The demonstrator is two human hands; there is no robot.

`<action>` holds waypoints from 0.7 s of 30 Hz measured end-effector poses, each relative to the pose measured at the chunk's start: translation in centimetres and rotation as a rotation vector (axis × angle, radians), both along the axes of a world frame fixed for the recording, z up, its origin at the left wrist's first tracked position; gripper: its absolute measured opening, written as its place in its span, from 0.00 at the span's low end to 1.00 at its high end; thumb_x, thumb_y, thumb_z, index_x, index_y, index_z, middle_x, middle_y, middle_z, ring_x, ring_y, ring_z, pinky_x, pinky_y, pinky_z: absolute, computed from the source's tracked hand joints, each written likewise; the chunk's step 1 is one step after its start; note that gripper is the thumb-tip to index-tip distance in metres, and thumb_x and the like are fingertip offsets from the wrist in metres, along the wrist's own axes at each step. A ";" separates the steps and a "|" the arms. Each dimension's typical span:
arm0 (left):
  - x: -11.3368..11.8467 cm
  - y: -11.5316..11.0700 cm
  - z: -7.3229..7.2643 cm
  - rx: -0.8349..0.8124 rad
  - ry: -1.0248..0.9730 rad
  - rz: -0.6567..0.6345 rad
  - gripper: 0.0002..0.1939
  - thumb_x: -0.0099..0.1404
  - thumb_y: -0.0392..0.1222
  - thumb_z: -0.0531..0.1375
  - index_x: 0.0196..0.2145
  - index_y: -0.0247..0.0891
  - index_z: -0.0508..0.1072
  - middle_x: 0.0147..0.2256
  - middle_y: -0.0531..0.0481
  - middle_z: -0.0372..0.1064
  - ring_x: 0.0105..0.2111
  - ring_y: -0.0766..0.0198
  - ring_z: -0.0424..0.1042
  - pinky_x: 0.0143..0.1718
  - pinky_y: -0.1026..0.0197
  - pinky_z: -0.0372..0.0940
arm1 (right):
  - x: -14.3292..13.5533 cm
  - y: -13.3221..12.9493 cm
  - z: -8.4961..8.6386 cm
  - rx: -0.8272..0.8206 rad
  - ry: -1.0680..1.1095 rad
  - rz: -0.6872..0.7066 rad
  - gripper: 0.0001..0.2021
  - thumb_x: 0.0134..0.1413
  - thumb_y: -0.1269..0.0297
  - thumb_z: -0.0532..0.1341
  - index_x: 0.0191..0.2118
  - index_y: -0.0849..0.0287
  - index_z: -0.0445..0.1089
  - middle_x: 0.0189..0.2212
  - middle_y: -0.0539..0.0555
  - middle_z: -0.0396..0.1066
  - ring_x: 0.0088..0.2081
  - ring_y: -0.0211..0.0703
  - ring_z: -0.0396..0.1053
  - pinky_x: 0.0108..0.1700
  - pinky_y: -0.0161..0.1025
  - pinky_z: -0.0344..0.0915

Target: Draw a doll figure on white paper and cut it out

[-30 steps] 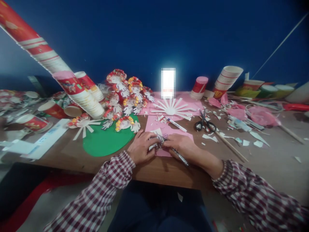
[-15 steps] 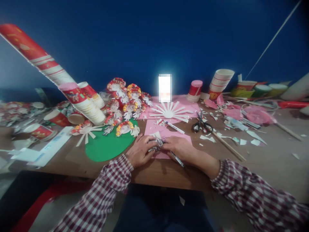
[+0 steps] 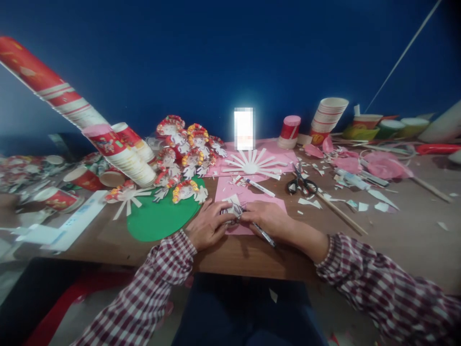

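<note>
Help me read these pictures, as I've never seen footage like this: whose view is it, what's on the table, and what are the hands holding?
There is no machine here: a person works with two bare hands, and every picture comes from one camera worn on their head, looking forward and down.

The right hand holds a pen. The left hand steadies a small white paper piece, partly hidden by fingers, over pink paper.

On the brown table also lie black-handled scissors, a white marker, a green sheet, paper figures and a leaning stack of cups.
</note>
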State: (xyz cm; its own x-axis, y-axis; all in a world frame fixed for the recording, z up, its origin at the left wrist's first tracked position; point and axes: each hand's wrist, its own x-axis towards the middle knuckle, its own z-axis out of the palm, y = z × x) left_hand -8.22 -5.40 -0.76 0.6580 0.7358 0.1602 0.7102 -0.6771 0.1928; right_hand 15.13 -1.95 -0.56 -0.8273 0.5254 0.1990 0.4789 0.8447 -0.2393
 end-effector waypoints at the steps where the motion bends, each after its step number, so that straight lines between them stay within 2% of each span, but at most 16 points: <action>1: 0.0 0.0 -0.1 0.001 0.001 -0.001 0.16 0.66 0.40 0.50 0.49 0.44 0.69 0.55 0.42 0.60 0.56 0.54 0.59 0.58 0.42 0.47 | 0.0 0.0 0.1 0.003 -0.005 -0.001 0.08 0.58 0.68 0.56 0.38 0.56 0.73 0.34 0.53 0.71 0.37 0.42 0.67 0.39 0.36 0.58; 4: -0.1 0.2 -0.4 0.005 -0.001 -0.004 0.16 0.65 0.40 0.51 0.49 0.44 0.69 0.55 0.42 0.61 0.55 0.53 0.60 0.58 0.40 0.47 | 0.0 -0.1 0.2 0.014 0.002 -0.004 0.07 0.57 0.68 0.56 0.36 0.56 0.73 0.32 0.53 0.71 0.35 0.41 0.67 0.37 0.36 0.58; 8: -0.1 0.2 -0.4 0.019 -0.014 -0.002 0.16 0.64 0.40 0.52 0.49 0.43 0.70 0.54 0.41 0.61 0.55 0.52 0.60 0.58 0.40 0.47 | 0.1 0.0 -0.5 -0.020 0.092 0.001 0.09 0.54 0.72 0.57 0.37 0.55 0.74 0.32 0.53 0.72 0.35 0.42 0.68 0.37 0.35 0.60; 12: 0.1 0.0 -0.2 -0.008 -0.013 0.020 0.16 0.64 0.39 0.52 0.48 0.45 0.70 0.54 0.42 0.61 0.55 0.52 0.60 0.58 0.39 0.46 | 0.0 0.3 -1.0 -0.218 0.391 -0.148 0.12 0.51 0.74 0.56 0.40 0.57 0.73 0.32 0.51 0.74 0.34 0.39 0.70 0.38 0.34 0.63; 14: 0.1 -0.1 -0.2 -0.027 -0.013 0.034 0.16 0.64 0.40 0.52 0.48 0.45 0.70 0.55 0.43 0.60 0.55 0.53 0.60 0.59 0.39 0.45 | -0.1 0.4 -0.9 -0.373 0.551 -0.235 0.12 0.54 0.72 0.55 0.41 0.58 0.72 0.29 0.51 0.73 0.30 0.37 0.69 0.34 0.33 0.64; 16: 0.1 -0.1 -0.2 -0.037 -0.014 0.043 0.16 0.63 0.40 0.52 0.48 0.45 0.70 0.55 0.43 0.60 0.55 0.52 0.60 0.59 0.38 0.44 | -0.3 0.4 -0.6 -0.520 0.680 -0.262 0.11 0.57 0.67 0.54 0.42 0.60 0.72 0.25 0.50 0.71 0.27 0.36 0.68 0.31 0.32 0.65; 18: 0.1 -0.1 -0.2 -0.045 -0.016 0.039 0.16 0.63 0.39 0.53 0.47 0.45 0.71 0.55 0.43 0.60 0.55 0.52 0.60 0.59 0.37 0.43 | -0.5 0.3 -0.4 -0.607 0.748 -0.262 0.12 0.59 0.63 0.54 0.40 0.61 0.72 0.26 0.51 0.72 0.27 0.36 0.68 0.30 0.32 0.65; 21: 0.0 0.0 -0.3 -0.038 -0.024 0.034 0.16 0.62 0.39 0.53 0.47 0.45 0.71 0.55 0.43 0.60 0.55 0.51 0.60 0.59 0.37 0.44 | -0.7 0.2 -0.2 -0.599 0.689 -0.275 0.12 0.58 0.61 0.55 0.33 0.62 0.72 0.28 0.52 0.73 0.31 0.38 0.69 0.32 0.33 0.65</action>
